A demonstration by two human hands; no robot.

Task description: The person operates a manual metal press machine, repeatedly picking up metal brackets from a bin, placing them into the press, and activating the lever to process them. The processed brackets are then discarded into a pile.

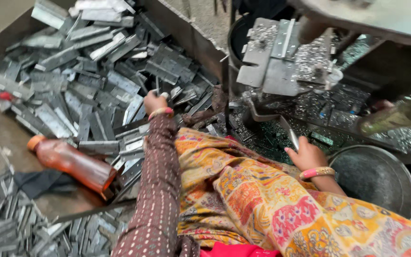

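- Left hand (154, 101) reached out into the heap of grey metal plates (96, 81), fingers curled down onto one plate at the heap's near edge.
- Right hand (306, 154) sat closed around a slim metal strip (290, 133), close to the press fixture (274, 57).
- The heap filled a big open bin (200, 45), plates lying every which way.
- A round steel pan (374, 178) stood just right of the right hand; contents unclear.
- An orange bottle (72, 162) lay on its side left of the left sleeve.
- More plates (10, 223) were piled at bottom left.
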